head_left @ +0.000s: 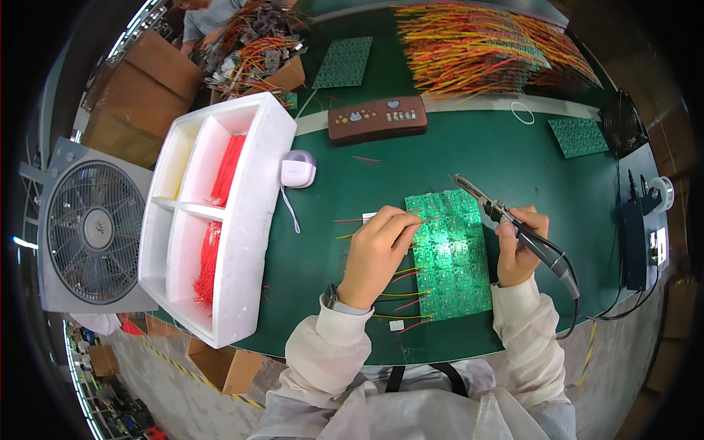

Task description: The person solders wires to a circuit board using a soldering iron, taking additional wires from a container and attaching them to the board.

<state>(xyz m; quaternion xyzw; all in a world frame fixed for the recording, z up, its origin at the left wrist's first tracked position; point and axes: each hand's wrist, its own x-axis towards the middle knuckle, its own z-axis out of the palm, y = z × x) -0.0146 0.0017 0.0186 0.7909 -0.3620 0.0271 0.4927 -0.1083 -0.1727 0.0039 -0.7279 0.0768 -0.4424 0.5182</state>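
Note:
A green panel of circuit boards [455,282] lies on the green table in front of me. My left hand [375,253] is at its upper left edge, thumb and forefinger pinched on a thin red wire [431,219] whose end reaches over the panel. Several red and yellow wires [402,295] stick out from the panel's left side below that hand. In my right hand [522,249] is a soldering iron [546,255], its fingers wrapped round the handle. The iron's tip points up and left, above the panel's upper right corner.
A white foam box [246,242] with red wires in its compartments stands left, beside a fan [95,227]. Behind are a brown pencil case [378,119], a lilac earbud case [298,170] and bundled wires [477,51]. A soldering station [640,242] is right. Another person [209,20] is far left.

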